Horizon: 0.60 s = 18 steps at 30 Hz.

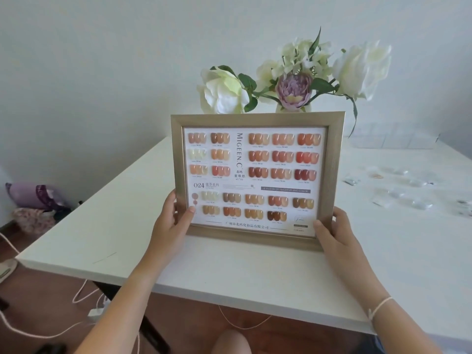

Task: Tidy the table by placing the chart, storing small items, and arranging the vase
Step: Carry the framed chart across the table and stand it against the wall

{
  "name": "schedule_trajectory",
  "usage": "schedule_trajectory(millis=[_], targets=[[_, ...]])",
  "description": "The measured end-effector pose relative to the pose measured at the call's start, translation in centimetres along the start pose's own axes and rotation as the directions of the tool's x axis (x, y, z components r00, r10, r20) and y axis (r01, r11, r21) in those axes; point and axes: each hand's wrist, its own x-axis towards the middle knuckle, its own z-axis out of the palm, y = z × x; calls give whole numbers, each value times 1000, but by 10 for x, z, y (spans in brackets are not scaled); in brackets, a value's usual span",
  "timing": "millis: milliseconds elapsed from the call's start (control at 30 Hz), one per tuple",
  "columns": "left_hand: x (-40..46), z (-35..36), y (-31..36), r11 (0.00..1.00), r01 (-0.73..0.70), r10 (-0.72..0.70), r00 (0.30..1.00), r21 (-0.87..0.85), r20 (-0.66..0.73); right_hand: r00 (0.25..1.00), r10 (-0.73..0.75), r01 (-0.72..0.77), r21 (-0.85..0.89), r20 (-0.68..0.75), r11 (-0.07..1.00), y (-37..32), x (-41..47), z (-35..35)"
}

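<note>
A framed nail-colour chart [256,175] in a pale gold frame stands upright above the white table [102,226], facing me. My left hand [173,221] grips its lower left corner, thumb on the glass. My right hand [334,233] grips its lower right corner. Behind the chart a vase [293,108] is almost hidden; only its rim shows, with white flowers [224,90] and a purple one above. Small clear packets [398,198] lie scattered on the table at the right.
A clear compartment box [393,139] sits at the back right by the wall. Left of the table, purple cloth items [35,198] lie on the floor. White cables [84,292] run under the table's front edge.
</note>
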Motion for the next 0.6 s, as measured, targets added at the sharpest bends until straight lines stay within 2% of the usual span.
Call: schedule_trajectory(millis=[167, 367, 600], targets=[[5, -3, -8, 991, -8, 6, 1000, 130, 11, 999, 13, -11, -67, 40, 998, -1, 1, -5], [7, -16, -16, 954, -83, 59, 994, 288, 92, 999, -8, 11, -86, 37, 996, 2, 2, -5], [1, -31, -23, 954, -95, 76, 994, 284, 79, 993, -58, 65, -60, 105, 996, -3, 1, 0]])
